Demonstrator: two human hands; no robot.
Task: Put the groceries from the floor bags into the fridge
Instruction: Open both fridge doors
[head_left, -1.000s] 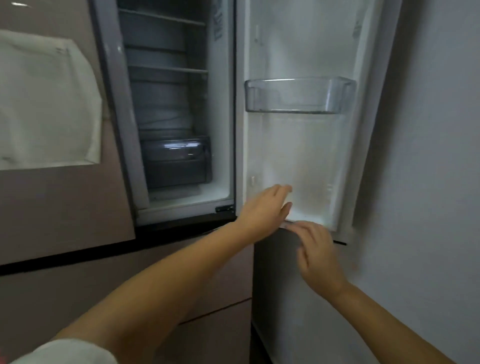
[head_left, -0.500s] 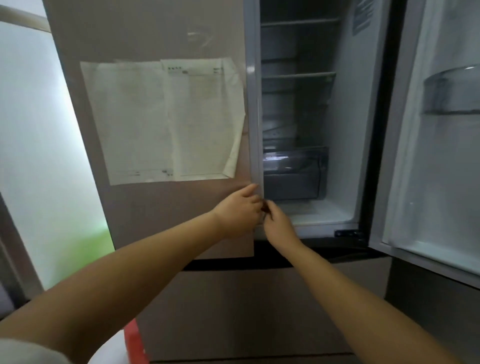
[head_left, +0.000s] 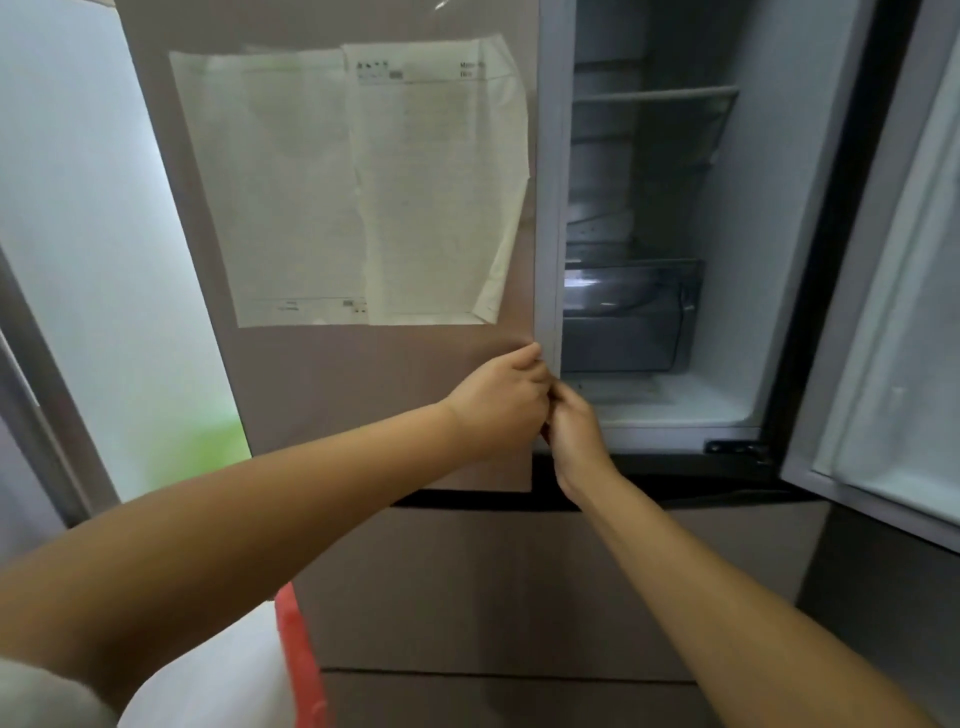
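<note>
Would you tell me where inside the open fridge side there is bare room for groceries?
The white floor below the clear drawer is bare, and so is the wire shelf above. It is crowded at the left door edge, where the left hand and right hand meet.

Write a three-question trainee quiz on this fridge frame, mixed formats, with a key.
1. True or false: the right fridge door stands open.
2. Multiple choice: where do the left hand and right hand meet? A) at the lower inner edge of the left fridge door B) on the clear drawer C) on the lower drawer front
3. Fill in: the sheets stuck on the left door are ____.

Key: 1 true; 2 A; 3 paper.
</note>
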